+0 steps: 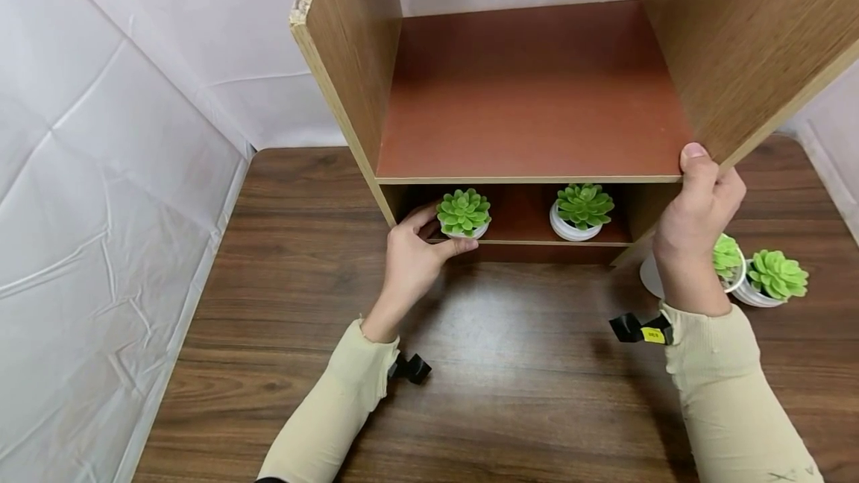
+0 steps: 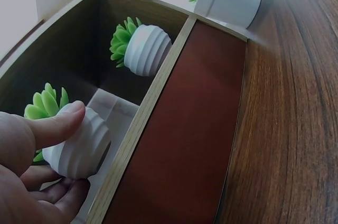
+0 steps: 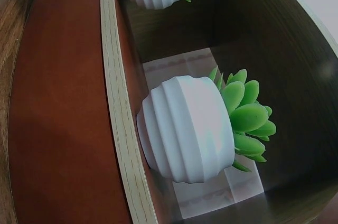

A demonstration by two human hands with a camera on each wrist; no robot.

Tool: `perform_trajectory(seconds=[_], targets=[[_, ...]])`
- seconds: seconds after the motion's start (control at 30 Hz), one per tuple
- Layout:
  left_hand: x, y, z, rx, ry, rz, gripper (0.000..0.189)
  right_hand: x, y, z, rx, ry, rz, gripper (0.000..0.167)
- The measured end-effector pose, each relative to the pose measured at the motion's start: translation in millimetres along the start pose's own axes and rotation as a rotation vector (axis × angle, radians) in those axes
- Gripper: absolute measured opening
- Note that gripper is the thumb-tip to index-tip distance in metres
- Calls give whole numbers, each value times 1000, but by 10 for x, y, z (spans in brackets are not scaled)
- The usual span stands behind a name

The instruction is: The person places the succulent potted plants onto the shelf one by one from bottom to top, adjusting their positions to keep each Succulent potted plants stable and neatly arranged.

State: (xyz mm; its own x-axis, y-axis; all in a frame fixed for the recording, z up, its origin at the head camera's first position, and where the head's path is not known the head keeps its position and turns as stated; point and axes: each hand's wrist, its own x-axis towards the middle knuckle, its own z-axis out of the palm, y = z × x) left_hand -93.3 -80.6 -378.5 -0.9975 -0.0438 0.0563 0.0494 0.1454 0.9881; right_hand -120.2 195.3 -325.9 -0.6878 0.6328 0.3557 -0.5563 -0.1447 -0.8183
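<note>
My left hand (image 1: pixel 411 259) holds a small potted succulent (image 1: pixel 464 211) at the left of the low bottom compartment. In the left wrist view the thumb (image 2: pixel 58 126) lies against the ribbed white pot (image 2: pixel 79 147), with fingers curled at its other side. My right hand (image 1: pixel 699 222) grips the right side panel (image 1: pixel 772 58) of the wooden shelf unit (image 1: pixel 530 95), thumb over the middle board's front corner. A second succulent in a white ribbed pot (image 3: pixel 187 129) stands at the right of that compartment, close behind the front edge.
Right of the unit, partly behind my right forearm, a white pot with a green plant (image 1: pixel 727 256) stands beside another potted succulent (image 1: pixel 775 278). The unit rests on a dark wood table (image 1: pixel 282 304). White sheeting (image 1: pixel 121 170) covers the walls behind and to the left.
</note>
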Motion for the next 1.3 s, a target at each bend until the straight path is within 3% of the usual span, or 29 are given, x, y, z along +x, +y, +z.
perform_trajectory(seconds=[0.07, 0.37, 0.67, 1.3], targets=[[12, 2, 7, 14, 7, -16, 67, 5, 8, -10, -21, -13, -33, 27], [53, -22, 23, 79, 6, -40, 70, -1, 19, -8, -6, -6, -31, 27], [75, -26, 39, 69, -6, -30, 69, -5, -1, 12, 14, 10, -19, 27], [47, -44, 66, 23, -2, -66, 71, 15, 43, -41, -41, -42, -55, 28]])
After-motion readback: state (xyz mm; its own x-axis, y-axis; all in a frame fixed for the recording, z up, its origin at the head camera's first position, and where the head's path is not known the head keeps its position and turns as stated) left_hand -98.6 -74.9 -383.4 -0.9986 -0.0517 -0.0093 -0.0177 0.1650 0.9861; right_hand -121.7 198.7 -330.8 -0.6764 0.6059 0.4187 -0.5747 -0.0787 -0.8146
